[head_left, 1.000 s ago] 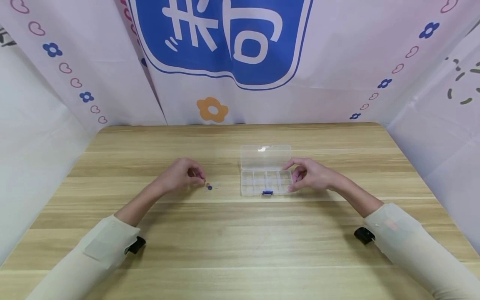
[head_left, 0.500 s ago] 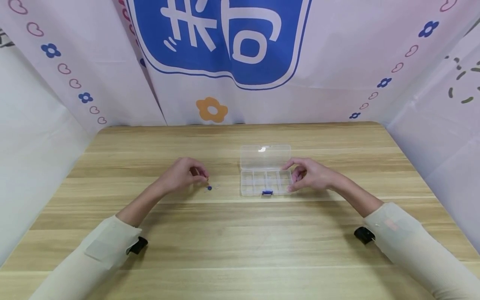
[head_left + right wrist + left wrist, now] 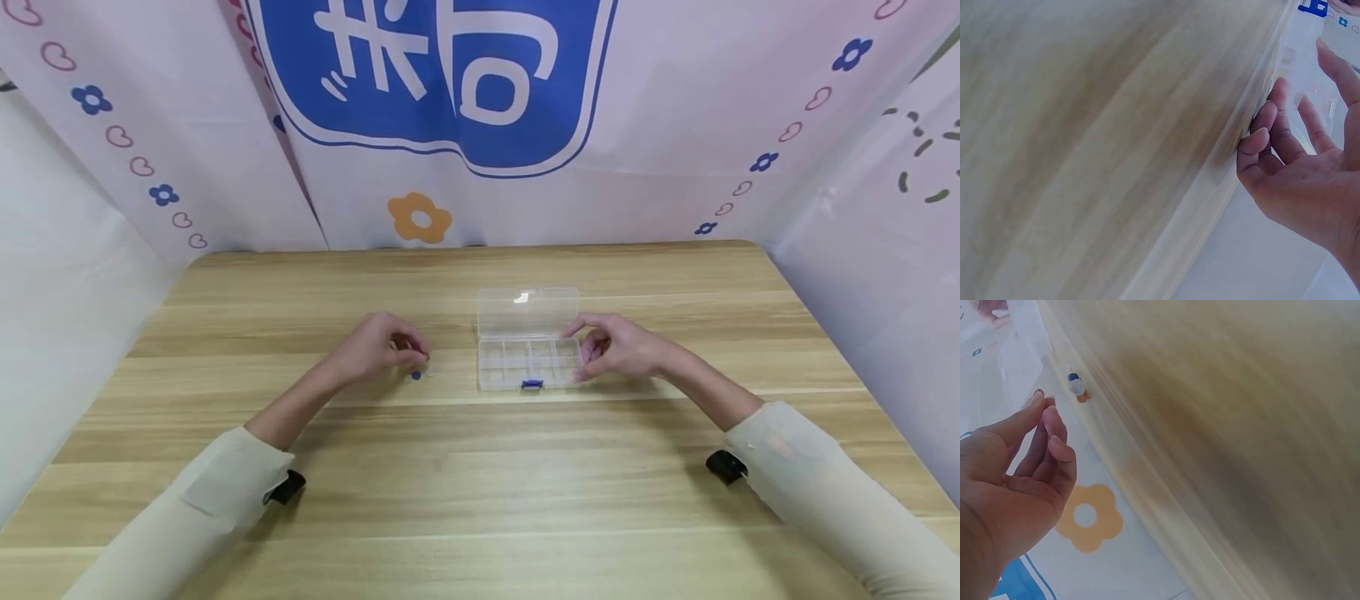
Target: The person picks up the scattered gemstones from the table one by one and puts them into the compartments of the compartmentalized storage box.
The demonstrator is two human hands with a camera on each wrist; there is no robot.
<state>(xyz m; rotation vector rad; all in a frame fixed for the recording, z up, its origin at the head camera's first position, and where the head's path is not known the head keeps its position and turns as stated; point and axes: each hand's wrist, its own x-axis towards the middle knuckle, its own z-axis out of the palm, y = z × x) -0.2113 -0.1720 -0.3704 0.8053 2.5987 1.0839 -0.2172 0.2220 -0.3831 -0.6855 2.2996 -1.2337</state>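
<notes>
Thumb and fingertips of my left hand [image 3: 384, 346] pinch a tiny brown piece [image 3: 1039, 392], just above the table. Close by lie a small round dark blue piece [image 3: 416, 376] and a clear, bead-like piece [image 3: 1077, 387]; the left wrist view also shows an orange-brown bit [image 3: 1082, 397] beside them. A clear plastic compartment box [image 3: 491, 379] with a blue latch [image 3: 532, 384] stands with its lid [image 3: 528, 312] raised at the back. My right hand [image 3: 626, 346] grips the box's right end, thumb at the front corner and index finger near the hinge.
The wood-grain table [image 3: 480, 483] reaches back to a white printed cloth [image 3: 660, 125] hanging behind it. More white cloth hangs at both sides. A black strap piece [image 3: 726, 467] sits under the right sleeve.
My left hand has shifted a little to the right, past the blue piece. An orange-brown spot, first beside the blue piece, now shows at its fingertips. My right hand keeps its hold.
</notes>
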